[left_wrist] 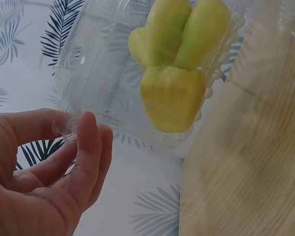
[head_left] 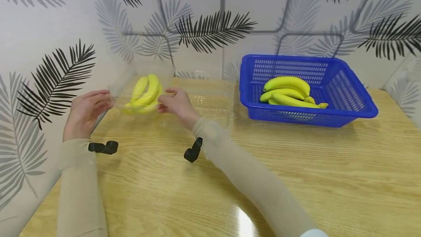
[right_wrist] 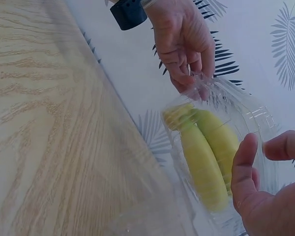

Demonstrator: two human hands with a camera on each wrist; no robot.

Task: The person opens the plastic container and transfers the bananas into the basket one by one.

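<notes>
Gripping a clear box (head_left: 141, 87) of bananas (head_left: 146, 92) between them, left hand (head_left: 86, 112) and right hand (head_left: 175, 104) pinch opposite edges above the surface (head_left: 230, 164).

Bananas (head_left: 144, 90) in container (head_left: 128, 79) (basket (head_left: 348, 94) rightward)

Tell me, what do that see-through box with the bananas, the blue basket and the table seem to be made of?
The see-through box looks like thin, glossy clear plastic: the bananas and wallpaper show through it, and its ridges catch glints. The blue basket seems moulded rigid plastic, uniformly coloured with a perforated grid. The table shows light wood grain under a shiny finish, with a bright glare spot; whether solid wood or laminate cannot be told.
</notes>
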